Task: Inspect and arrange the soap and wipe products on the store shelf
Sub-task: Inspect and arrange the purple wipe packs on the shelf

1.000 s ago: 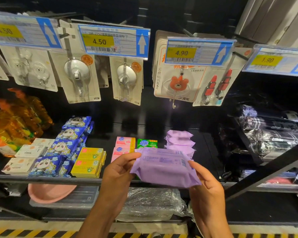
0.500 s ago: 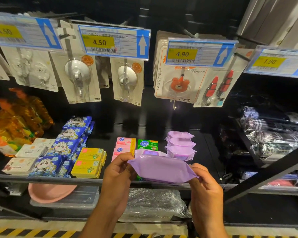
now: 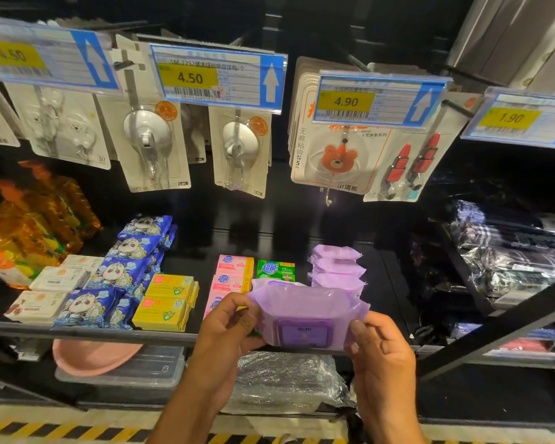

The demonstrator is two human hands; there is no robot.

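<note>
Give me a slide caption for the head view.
Left hand and right hand grip a purple wipe pack by its ends, before a row of matching packs.

Price tags read 4.50 (image 3: 189, 78), 4.90 (image 3: 346, 101) and 1.90 (image 3: 511, 118). The bear hook card (image 3: 330, 155) bore 无痕粘钩; the green soap box (image 3: 275, 270) said 超能.

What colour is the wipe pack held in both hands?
Soft plastic wipe pack: pale purple, darker purple lid; head view.
</note>
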